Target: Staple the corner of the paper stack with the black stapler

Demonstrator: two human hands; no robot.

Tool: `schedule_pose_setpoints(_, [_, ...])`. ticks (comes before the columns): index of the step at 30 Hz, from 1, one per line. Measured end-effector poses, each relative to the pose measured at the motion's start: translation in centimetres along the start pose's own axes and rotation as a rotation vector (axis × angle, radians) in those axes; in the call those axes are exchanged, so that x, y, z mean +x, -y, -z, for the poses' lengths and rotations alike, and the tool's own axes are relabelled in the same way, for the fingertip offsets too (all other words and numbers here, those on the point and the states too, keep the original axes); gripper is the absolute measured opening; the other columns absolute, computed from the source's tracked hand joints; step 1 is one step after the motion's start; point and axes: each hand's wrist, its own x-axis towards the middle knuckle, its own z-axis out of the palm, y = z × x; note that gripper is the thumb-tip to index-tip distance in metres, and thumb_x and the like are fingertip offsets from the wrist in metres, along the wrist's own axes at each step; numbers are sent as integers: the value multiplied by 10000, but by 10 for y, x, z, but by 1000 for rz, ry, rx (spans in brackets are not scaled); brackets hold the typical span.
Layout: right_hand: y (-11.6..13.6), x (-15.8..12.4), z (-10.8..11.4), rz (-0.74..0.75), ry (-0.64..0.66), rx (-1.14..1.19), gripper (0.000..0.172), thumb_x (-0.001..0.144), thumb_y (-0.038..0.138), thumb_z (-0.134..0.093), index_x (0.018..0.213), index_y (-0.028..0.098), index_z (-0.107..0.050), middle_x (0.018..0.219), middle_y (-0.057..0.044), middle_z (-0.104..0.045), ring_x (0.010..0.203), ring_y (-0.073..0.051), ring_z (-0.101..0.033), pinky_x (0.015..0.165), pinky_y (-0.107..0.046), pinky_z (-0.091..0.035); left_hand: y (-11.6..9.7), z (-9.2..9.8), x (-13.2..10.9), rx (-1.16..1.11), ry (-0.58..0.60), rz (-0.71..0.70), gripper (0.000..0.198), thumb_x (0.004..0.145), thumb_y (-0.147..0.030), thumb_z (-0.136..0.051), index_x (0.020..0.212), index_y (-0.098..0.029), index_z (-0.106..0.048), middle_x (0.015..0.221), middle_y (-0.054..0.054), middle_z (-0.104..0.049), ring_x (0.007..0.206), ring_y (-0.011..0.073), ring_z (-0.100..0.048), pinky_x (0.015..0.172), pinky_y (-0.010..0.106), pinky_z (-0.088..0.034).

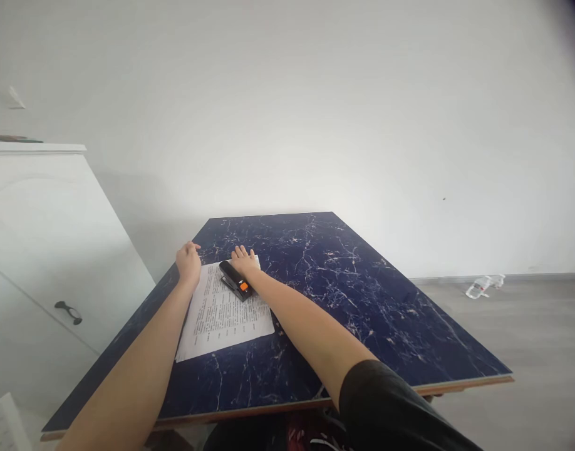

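Printed white paper [212, 332] lies on the dark blue marbled table [334, 282], turned at a slight angle. On its upper part rests a black stapler [234, 280] with an orange patch. My right hand [245, 260] is spread flat at the paper's top right corner, beside the stapler, fingers apart. At the paper's upper left edge is my left hand [188, 262], its fingers bent; whether anything is between them is hidden.
A white cabinet [43, 232] with a dark handle [69, 312] stands left of the table. Behind is a pale wall. Clear crumpled plastic [483, 286] lies on the grey floor at right.
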Motion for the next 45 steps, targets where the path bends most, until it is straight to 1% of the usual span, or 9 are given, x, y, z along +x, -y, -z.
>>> schedule_pose_setpoints(4, [-12, -20, 4, 249, 18, 1, 576, 1022, 228, -431, 1590, 195, -343, 1698, -39, -206, 1584, -198, -89, 1277, -393, -133, -10, 0, 0, -82, -165, 99, 424, 980, -442, -281, 845, -216, -613, 765, 70, -637, 736, 247, -634, 684, 364, -478])
schedule_pose_setpoints(9, [-49, -72, 14, 347, 37, 8, 551, 948, 165, -521, 1497, 209, -497, 1619, -65, -399, 1533, -250, -298, 1258, -419, -213, -31, -1, -7, -98, -140, -9, 360, 966, -388, -321, 840, -216, -610, 849, 70, -665, 864, 244, -638, 811, 356, -485])
schedule_pose_setpoints(17, [-124, -141, 46, 232, -3, 122, 486, 940, 162, -511, 1401, 283, -606, 1597, -4, -434, 1508, -218, -356, 1265, -426, -198, -72, -13, -42, -41, 507, -473, 289, 953, -407, -456, 900, -223, -673, 986, 81, -708, 924, 248, -644, 889, 378, -488])
schedule_pose_setpoints(21, [-125, -139, 54, 178, -47, 155, 436, 923, 130, -502, 1297, 272, -673, 1533, -22, -527, 1476, -230, -412, 1218, -425, -300, -88, -12, -63, -47, 865, -579, 382, 967, -541, -466, 1071, -251, -692, 1133, 102, -683, 1019, 271, -643, 895, 393, -498])
schedule_pose_setpoints(25, [-114, -151, 77, 62, -234, 220, 304, 986, 240, -464, 1159, 183, -709, 1301, -98, -694, 1243, -242, -617, 1070, -384, -439, -98, -13, -73, 57, 1047, -675, 487, 867, -632, -618, 1218, -297, -662, 1269, 98, -616, 1179, 312, -576, 978, 413, -452])
schedule_pose_setpoints(29, [-110, -185, 108, 47, 10, 279, 437, 951, 580, -538, 1037, 180, -693, 1049, -87, -716, 881, -212, -656, 764, -314, -497, -102, -14, -74, 149, 1057, -704, 601, 791, -683, -685, 1281, -337, -640, 1289, 91, -580, 1229, 347, -523, 1042, 455, -383])
schedule_pose_setpoints(33, [-106, -198, 114, 133, 201, 177, 393, 811, 500, -750, 997, 164, -667, 886, -62, -672, 686, -162, -575, 592, -277, -409, -105, -12, -75, 154, 1091, -675, 639, 796, -710, -665, 1303, -323, -623, 1321, 94, -550, 1256, 356, -497, 1058, 469, -359])
schedule_pose_setpoints(39, [-104, -179, 101, 186, 32, 237, 277, 878, 337, -677, 1093, 163, -700, 982, -95, -701, 734, -181, -594, 626, -303, -420, -105, -12, -76, 162, 1085, -628, 659, 771, -727, -679, 1250, -280, -613, 1313, 107, -556, 1316, 383, -455, 1033, 454, -394])
schedule_pose_setpoints(45, [-125, -178, 108, 184, 239, 670, 391, 915, 403, -668, 1249, 207, -717, 1194, -94, -724, 1022, -236, -664, 894, -386, -508, -104, -15, -75, 132, 1085, -616, 686, 756, -710, -698, 1245, -236, -613, 1287, 119, -561, 1240, 363, -504, 969, 424, -436])
